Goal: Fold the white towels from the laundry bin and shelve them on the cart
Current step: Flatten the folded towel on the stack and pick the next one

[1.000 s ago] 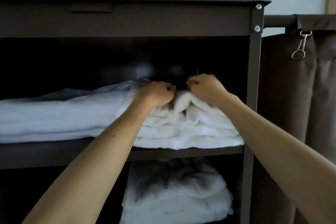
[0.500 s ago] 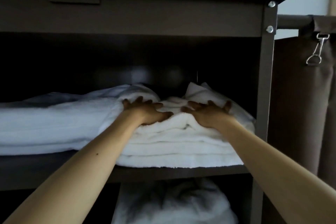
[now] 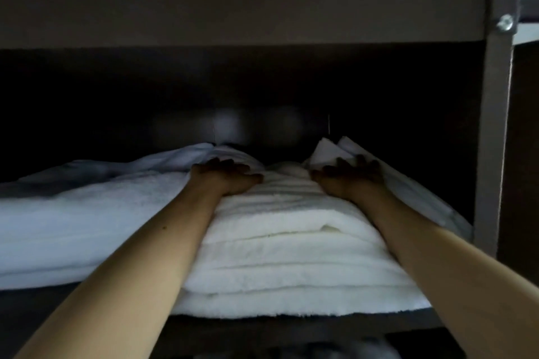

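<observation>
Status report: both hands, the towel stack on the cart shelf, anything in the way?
Both open: left hand and right hand flat on folded towel stack. Stack lies on cart shelf. One towel corner sticks up behind right hand.

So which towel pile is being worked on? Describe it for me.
Find the cart's upright post with two screws. On the shelf just left of it sits the folded stack, creamy and layered. The left hand and right hand press flat on it, unlike the bluish pile beside it.
</observation>
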